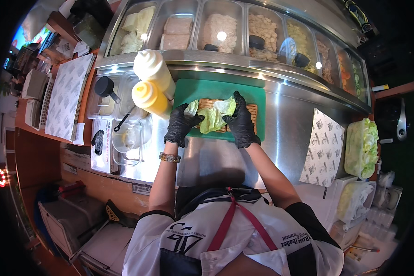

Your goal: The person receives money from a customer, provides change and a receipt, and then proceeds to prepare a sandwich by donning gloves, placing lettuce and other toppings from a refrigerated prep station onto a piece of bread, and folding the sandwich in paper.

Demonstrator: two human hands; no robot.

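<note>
Both my hands wear black gloves. My left hand (183, 124) and my right hand (242, 120) hold lettuce leaves (214, 115) between them, over toasted bread slices with grill marks (252, 112). The bread lies on a green cutting board (220, 88). A smaller piece of lettuce shows beside my left fingers. Just left of the board stand a white-topped squeeze bottle (154, 69) and a yellow squeeze bottle (151, 98). My hands and the lettuce hide part of the bread.
Metal pans with fillings, one holding a chunky filling (262, 29), line the back behind a steel rim. At right are printed paper sheets (322, 148) and a tub of lettuce (361, 148). Lidded containers (103, 103), a glove box (101, 158) and more printed paper (69, 96) lie at left.
</note>
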